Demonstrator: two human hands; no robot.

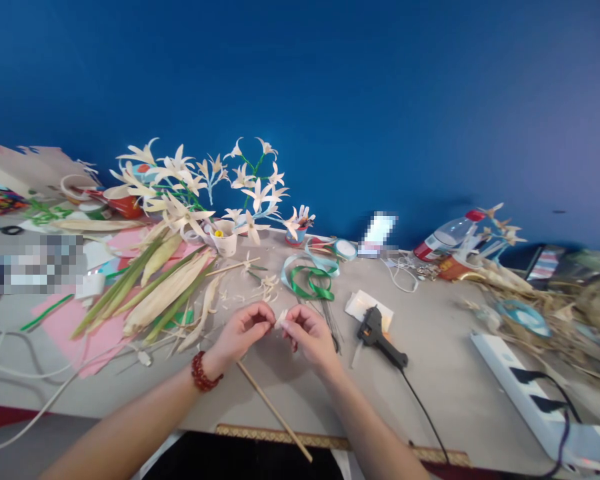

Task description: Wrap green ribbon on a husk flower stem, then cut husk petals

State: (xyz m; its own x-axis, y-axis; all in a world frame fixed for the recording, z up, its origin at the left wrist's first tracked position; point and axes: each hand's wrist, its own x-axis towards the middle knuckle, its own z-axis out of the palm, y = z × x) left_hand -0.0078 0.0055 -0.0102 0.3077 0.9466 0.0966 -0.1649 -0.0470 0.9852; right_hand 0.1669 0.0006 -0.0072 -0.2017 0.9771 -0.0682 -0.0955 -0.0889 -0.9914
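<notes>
In the middle of the table, a small pale strip [281, 319], which looks like corn husk, is pinched between my two hands. My left hand [247, 328], with a red beaded bracelet at its wrist, holds the strip's left side between thumb and fingers. From the other side, my right hand [307, 332] grips it with thumb and forefinger, partly hiding it. Just behind lie small husk scraps [267, 288] and loops of green ribbon [315, 283]. A thin wooden stick [275, 410] slants from below my hands over the table's front edge.
Corn husks [167, 300] rest on pink paper at left. Pale husk flowers [180, 170] stand behind in cups. On the right are a black glue gun [380, 337] with its cord, a white power strip [520, 400], a bottle [447, 235] and dried husks [570, 300].
</notes>
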